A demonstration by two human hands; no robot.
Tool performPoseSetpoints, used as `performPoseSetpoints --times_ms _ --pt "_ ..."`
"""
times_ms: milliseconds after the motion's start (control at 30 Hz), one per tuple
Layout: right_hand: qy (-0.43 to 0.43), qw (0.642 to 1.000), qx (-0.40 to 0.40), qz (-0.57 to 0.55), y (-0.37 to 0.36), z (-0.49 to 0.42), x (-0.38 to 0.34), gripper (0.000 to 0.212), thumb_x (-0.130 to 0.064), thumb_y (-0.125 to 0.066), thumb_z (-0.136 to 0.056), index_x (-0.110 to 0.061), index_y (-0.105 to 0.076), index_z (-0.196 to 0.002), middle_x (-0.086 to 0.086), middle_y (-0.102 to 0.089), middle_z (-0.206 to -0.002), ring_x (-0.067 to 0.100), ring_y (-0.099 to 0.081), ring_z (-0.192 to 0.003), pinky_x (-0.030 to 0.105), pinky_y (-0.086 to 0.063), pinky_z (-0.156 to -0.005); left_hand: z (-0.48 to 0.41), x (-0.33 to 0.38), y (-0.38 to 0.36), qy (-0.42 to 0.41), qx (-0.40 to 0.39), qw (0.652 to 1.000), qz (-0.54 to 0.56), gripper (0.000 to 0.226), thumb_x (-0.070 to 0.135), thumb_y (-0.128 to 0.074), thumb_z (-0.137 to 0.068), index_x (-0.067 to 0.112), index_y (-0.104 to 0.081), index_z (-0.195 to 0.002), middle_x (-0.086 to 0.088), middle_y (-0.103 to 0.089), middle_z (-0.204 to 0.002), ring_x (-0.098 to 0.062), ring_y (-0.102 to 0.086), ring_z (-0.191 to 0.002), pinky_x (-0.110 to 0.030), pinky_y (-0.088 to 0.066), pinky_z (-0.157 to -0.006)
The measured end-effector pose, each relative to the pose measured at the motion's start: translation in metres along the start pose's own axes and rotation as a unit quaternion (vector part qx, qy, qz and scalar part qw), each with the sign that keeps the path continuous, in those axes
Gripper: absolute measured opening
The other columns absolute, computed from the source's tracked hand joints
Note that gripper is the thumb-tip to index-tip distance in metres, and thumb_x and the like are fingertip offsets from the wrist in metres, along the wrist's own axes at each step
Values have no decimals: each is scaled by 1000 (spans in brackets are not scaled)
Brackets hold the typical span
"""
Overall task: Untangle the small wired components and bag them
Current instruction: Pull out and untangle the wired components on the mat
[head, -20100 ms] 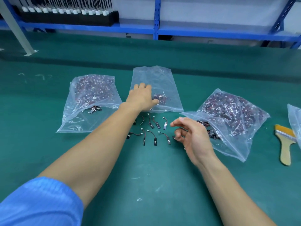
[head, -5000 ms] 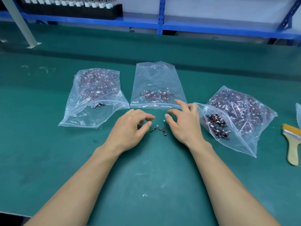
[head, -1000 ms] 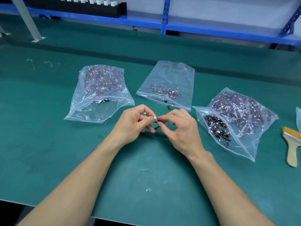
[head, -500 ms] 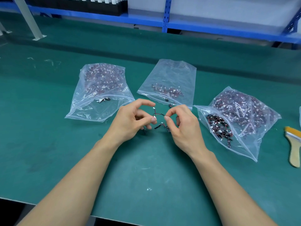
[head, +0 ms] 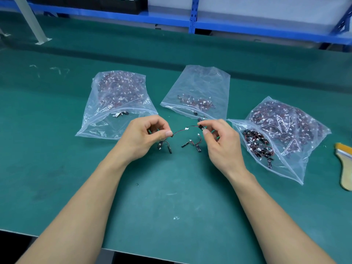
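A small wired component (head: 185, 129) with a thin red-black wire and a white plug is stretched in the air between my hands. My left hand (head: 142, 136) pinches its left end between thumb and forefinger. My right hand (head: 219, 141) pinches its black end at the right. Below them several loose wired components (head: 190, 144) lie on the green mat. Three clear bags lie behind: a full left bag (head: 114, 103), a nearly empty middle bag (head: 200, 88), and a full right bag (head: 282, 134) with its mouth open toward my right hand.
A yellow-handled brush (head: 345, 168) lies at the right edge of the mat. The green mat's front edge (head: 133, 252) runs close to my forearms. A blue shelf rack (head: 192, 20) stands behind the table, and a metal leg (head: 32, 21) stands at back left.
My hands have moved apart, drawing one wired component out straight between them. Other components that hung tangled with it now lie on the mat below.
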State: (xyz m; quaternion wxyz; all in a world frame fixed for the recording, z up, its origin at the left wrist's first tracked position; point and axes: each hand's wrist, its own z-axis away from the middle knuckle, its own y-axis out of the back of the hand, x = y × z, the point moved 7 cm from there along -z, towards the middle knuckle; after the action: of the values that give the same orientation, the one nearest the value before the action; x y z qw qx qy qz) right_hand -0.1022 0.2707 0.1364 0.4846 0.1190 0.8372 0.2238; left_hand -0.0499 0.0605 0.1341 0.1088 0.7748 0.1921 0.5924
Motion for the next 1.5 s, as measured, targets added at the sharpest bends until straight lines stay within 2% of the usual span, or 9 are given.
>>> performPoseSetpoints --times_ms 133,467,733,833,967,1167,1267,1333,1500 --pt "23 1000 -14 -12 -2 2 -7 24 -11 -61 -86 -31 -71 -96 -8 -63 -79 18 -52 -66 15 -38 -62 2 -3 0 -2 24 999 -26 15 23 -83 -80 29 -69 -77 9 -66 -68 -4 -51 -57 -13 -42 -59" --pt "-34 999 2 -22 -1 3 0 23 -11 -67 -80 -29 -70 -95 -18 -66 -72 9 -54 -59 13 -42 -60 3 2 -8 -4 -47 999 -21 10 22 -81 -82 28 -74 -79 9 -71 -72 -9 -58 -63 -15 -45 -62" --pt "-51 998 -10 -44 -2 3 2 26 -9 -69 -79 -31 -73 -91 -9 -68 -68 14 -57 -62 17 -45 -59 7 7 -3 9 -94 995 36 22 23 -65 -91 35 -73 -108 9 -69 -80 -13 -57 -69 -17 -44 -68" --pt "-62 997 -19 -45 -5 4 2 23 -6 -71 -80 -28 -71 -87 -8 -69 -68 15 -60 -60 14 -45 -59 8 11 -8 17 -111 992 60 25 20 -54 -95 34 -69 -107 0 -64 -85 -27 -55 -80 -22 -47 -76" --pt "-80 994 -46 -61 -8 7 0 14 -13 -78 -81 -23 -69 -77 -6 -70 -63 13 -60 -52 16 -47 -57 8 11 -8 27 -113 993 33 29 19 -50 -93 33 -75 -99 3 -65 -89 -23 -59 -89 -18 -45 -81" --pt "-75 978 -189 -44 -31 20 -10 24 -26 -76 -87 -19 -69 -66 -6 -68 -54 4 -54 -40 15 -41 -47 8 12 -1 27 -88 996 9 14 23 -64 -89 32 -75 -93 8 -76 -84 -12 -62 -69 -17 -43 -65" --pt "-61 969 -241 -5 -40 26 -13 25 -29 -75 -89 -19 -71 -66 -9 -66 -50 5 -58 -41 16 -44 -51 10 12 -1 24 -97 995 -15 8 25 -70 -84 31 -75 -89 9 -76 -79 -18 -60 -67 -28 -41 -62" --pt "-34 965 -254 61 -42 27 -15 25 -36 -76 -86 -21 -73 -66 -16 -61 -45 6 -57 -44 23 -47 -56 11 14 -1 22 -111 993 -24 10 22 -72 -81 30 -75 -87 10 -75 -77 -22 -63 -72 -30 -40 -62" --pt "-17 971 -196 134 -29 19 -13 22 -46 -70 -86 -29 -76 -73 -14 -48 -42 10 -46 -49 27 -36 -55 17 12 -2 47 -172 984 -21 7 24 -76 -77 29 -79 -80 6 -76 -78 -6 -60 -68 -27 -40 -63"
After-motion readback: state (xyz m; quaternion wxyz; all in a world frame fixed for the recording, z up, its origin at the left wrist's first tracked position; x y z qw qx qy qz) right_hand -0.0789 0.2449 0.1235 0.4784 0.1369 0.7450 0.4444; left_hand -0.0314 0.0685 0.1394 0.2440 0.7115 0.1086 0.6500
